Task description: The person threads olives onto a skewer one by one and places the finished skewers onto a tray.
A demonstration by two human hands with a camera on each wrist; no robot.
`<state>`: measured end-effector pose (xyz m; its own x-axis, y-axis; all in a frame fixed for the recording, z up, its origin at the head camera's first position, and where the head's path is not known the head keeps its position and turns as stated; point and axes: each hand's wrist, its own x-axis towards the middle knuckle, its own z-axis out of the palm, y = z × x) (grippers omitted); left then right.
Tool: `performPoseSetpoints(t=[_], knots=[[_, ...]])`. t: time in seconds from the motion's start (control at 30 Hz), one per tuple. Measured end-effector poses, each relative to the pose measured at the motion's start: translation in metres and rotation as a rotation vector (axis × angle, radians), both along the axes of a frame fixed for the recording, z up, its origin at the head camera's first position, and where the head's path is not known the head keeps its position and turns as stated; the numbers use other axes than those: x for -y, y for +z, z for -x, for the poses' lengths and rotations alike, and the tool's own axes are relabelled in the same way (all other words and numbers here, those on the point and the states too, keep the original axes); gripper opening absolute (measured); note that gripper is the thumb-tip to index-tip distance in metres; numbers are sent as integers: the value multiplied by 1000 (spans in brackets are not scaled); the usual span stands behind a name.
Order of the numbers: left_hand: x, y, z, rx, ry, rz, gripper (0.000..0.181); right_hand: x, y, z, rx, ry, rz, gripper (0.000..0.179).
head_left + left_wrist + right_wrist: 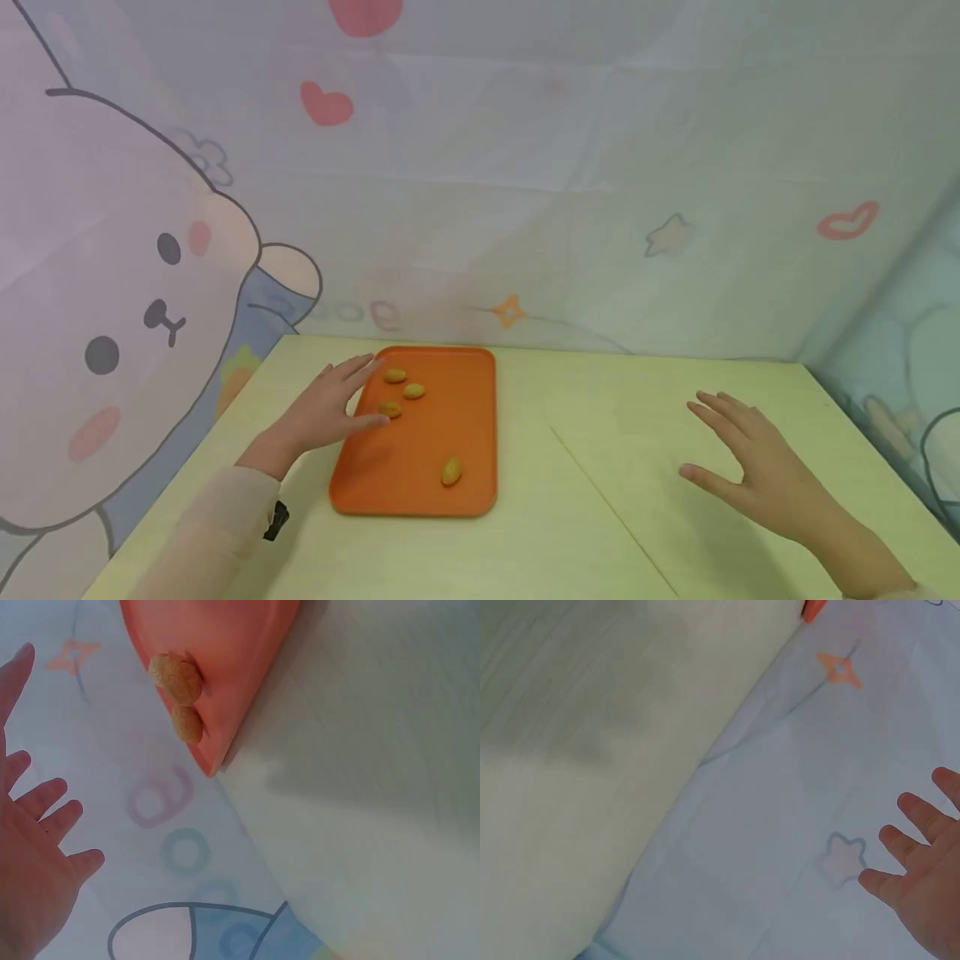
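An orange tray (457,425) lies on the table, left of the middle. Several small oval, yellow-brown pieces with rough, nut-like surfaces sit in it. Three, including one piece (414,391), are grouped toward its far left; another piece (451,472) lies near the front right. My left hand (322,412) hovers at the tray's left side, fingers extended and thumb spread, holding nothing. That hand (34,862) appears empty in the left wrist view too. Over the right part of the table, my right hand (765,475) is raised with fingers spread, touching nothing. The right wrist view shows its spread fingers (911,847).
The pale yellow table (585,533) has a thin diagonal line (615,512) right of the tray; whether it is a seam or a strip I cannot tell. Behind stands a cloth backdrop (487,167) printed with hearts, stars and a large cartoon bear. A dark band (277,521) shows at the left cuff.
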<state>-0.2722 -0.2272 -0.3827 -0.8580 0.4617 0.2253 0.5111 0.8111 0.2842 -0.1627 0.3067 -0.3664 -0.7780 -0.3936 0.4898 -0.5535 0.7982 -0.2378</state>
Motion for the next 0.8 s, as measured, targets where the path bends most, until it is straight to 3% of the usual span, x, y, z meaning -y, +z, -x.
performPoseSetpoints(t=[0.5,0.7,0.8], knots=[[-7,-16,8,58,56,-72,80,35,-29,-19,42,-8,69,74],[-9,-22,13,82,48,-74,76,42,-39,-26,89,-47,60,70],[-9,-25,16,103,51,-89,76,45,-41,-29,153,-51,86,69]])
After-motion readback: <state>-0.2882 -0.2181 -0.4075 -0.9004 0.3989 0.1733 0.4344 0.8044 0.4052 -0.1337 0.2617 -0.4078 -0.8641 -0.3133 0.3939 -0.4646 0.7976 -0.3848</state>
